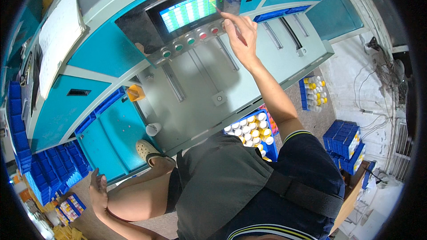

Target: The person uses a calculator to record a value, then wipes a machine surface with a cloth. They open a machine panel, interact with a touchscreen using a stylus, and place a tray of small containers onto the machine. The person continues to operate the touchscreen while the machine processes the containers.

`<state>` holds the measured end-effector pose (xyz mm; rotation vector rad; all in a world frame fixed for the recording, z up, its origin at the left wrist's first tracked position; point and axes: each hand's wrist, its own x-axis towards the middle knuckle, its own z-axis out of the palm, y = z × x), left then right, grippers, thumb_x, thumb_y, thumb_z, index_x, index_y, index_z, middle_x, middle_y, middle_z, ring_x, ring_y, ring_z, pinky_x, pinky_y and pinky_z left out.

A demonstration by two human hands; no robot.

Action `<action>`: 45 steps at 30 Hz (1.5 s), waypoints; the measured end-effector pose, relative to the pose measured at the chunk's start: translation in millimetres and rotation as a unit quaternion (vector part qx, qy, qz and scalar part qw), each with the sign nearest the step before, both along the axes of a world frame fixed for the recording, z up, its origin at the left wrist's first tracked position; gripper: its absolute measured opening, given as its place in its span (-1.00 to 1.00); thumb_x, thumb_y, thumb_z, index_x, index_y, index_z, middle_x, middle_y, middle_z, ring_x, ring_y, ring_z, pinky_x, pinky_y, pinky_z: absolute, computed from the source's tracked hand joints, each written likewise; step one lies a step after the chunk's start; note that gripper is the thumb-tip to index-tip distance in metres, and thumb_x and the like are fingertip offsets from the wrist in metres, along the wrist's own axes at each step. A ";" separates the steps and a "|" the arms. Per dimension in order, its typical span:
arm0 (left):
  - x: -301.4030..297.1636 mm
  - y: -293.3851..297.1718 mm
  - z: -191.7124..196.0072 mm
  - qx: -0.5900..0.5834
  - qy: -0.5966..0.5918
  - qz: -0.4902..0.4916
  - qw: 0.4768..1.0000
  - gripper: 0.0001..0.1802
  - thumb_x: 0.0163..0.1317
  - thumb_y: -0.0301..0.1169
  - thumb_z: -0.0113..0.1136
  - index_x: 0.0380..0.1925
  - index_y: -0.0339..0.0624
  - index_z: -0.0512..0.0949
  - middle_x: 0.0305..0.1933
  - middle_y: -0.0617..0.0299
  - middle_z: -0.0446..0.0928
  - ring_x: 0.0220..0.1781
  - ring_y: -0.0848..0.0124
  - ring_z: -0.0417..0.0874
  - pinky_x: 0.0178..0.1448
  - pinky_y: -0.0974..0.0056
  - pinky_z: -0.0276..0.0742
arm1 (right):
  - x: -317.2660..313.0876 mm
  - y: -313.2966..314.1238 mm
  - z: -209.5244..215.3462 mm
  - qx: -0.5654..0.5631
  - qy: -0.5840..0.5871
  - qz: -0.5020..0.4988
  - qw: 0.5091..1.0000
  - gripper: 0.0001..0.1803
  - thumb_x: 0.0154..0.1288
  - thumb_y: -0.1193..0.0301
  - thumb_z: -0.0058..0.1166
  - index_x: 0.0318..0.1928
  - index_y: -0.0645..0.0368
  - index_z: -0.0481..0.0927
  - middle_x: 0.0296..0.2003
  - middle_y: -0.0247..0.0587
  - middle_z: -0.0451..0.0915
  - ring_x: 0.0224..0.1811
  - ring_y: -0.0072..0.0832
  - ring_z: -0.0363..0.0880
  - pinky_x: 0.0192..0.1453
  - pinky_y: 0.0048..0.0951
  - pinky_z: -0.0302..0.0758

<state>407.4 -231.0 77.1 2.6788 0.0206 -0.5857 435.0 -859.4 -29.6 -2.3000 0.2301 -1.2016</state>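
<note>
My right hand [242, 35] reaches forward to the lower right corner of a lit touchscreen [189, 11] with green and white cells. Its index finger is stretched out and the thumb stands apart. A thin dark shape runs from the fingertip over the screen edge; I cannot tell whether it is a reflection or a stick. Below the screen is a row of red and green push buttons [191, 41]. My left hand [98, 191] hangs open beside my bent knee, with nothing visible in it.
A grey slotted machine table [195, 111] lies before me. A blue tray [274, 153] of white- and yellow-capped bottles sits under its near edge. Blue bins [60, 164] stand left, more blue bins [341, 138] right. A white cup [153, 129] rests by the teal tray [104, 138].
</note>
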 end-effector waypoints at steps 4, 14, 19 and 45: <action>0.1 1.2 -1.0 -0.002 -0.002 -0.005 1.000 -0.20 0.45 0.16 0.14 0.38 -0.30 0.41 0.08 -0.26 0.66 0.20 -0.02 0.67 0.24 -0.01 0.55 | 0.5 -0.3 -0.2 -0.002 0.001 0.000 1.000 -0.76 0.48 0.35 0.14 0.04 0.09 0.73 -0.32 -0.41 0.74 -0.15 -0.49 0.56 0.07 -0.36 0.24; 2.8 -0.5 0.6 0.008 0.006 -0.010 1.000 -0.16 0.43 0.21 0.13 0.38 -0.31 0.41 0.06 -0.25 0.67 0.15 -0.02 0.69 0.19 -0.02 0.57 | -0.4 -0.6 0.7 -0.002 0.002 0.005 1.000 -0.76 0.48 0.35 0.13 0.05 0.09 0.73 -0.32 -0.41 0.73 -0.14 -0.49 0.55 0.07 -0.35 0.23; 3.2 -2.1 2.1 0.009 0.008 -0.009 1.000 -0.16 0.43 0.22 0.13 0.39 -0.30 0.40 0.07 -0.25 0.66 0.16 -0.04 0.68 0.21 -0.02 0.56 | -0.2 -0.7 0.9 -0.002 0.003 0.004 1.000 -0.76 0.47 0.35 0.13 0.05 0.08 0.73 -0.32 -0.42 0.74 -0.15 -0.48 0.55 0.07 -0.35 0.23; 1.7 5.0 -1.1 -0.003 0.018 -0.003 1.000 -0.17 0.43 0.18 0.16 0.41 -0.30 0.39 0.15 -0.29 0.61 0.24 0.00 0.63 0.25 0.04 0.56 | 0.5 -2.0 -0.2 -0.002 0.002 0.007 1.000 -0.76 0.48 0.35 0.13 0.05 0.09 0.73 -0.32 -0.43 0.74 -0.15 -0.49 0.54 0.09 -0.36 0.24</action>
